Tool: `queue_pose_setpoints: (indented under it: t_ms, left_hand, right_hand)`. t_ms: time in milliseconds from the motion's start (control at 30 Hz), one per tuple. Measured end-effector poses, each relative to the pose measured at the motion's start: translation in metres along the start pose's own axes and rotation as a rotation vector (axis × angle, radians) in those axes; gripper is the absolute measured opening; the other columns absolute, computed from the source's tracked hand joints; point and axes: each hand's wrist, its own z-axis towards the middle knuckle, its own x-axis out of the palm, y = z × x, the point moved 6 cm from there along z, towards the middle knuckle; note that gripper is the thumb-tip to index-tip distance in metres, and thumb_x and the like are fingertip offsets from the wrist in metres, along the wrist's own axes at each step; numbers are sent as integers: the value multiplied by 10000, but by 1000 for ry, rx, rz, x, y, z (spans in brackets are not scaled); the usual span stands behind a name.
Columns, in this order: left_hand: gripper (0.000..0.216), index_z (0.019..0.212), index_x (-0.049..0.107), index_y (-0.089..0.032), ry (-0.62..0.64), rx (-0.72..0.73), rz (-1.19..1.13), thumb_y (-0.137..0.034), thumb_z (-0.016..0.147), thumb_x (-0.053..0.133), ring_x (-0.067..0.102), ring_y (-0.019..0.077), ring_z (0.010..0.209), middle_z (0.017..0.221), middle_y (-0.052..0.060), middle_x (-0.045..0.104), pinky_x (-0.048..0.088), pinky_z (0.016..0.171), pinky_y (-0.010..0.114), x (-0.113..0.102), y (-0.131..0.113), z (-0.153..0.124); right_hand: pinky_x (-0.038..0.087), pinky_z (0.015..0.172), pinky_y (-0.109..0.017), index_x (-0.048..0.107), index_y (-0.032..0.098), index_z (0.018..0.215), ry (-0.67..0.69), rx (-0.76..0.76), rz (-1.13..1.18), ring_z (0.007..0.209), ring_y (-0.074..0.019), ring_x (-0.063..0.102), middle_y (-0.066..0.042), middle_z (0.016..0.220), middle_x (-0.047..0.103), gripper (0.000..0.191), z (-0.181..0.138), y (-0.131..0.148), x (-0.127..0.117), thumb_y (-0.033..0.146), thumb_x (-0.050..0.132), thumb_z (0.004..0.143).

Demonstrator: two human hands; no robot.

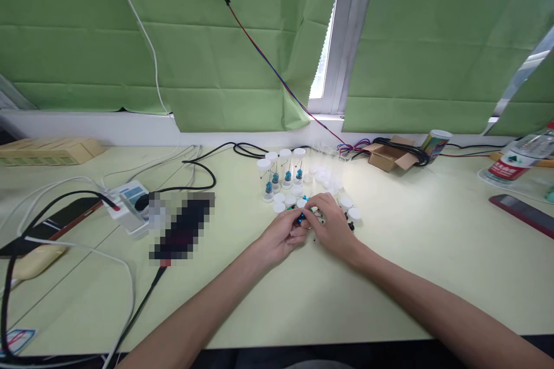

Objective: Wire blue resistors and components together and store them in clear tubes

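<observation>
Holding blue part (300, 218), hands (282, 237) close together

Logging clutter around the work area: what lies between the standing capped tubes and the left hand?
Mainly white caps, lying on the table between the standing capped tubes and left hand, seen in the head view.

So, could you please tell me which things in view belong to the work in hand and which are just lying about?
Likely in use:
blue piece at fingertips of left hand and right hand
four capped tubes
loose white caps

Apparently just lying about:
water bottle
open cardboard box
lidded can
</observation>
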Motion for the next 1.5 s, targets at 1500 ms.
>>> queue_pose_setpoints:
  t_ms: [1500]
  left_hand:
    - [153,710,499,-147,30,81,118,-197,808,606,217,6,401,601,-45,419,150,349,152,0,-2,1]
  right_hand:
    - [474,764,-369,576,219,922,-46,65,27,845,-216,587,-55,883,648,33,-1,-4,-1,214,553,900]
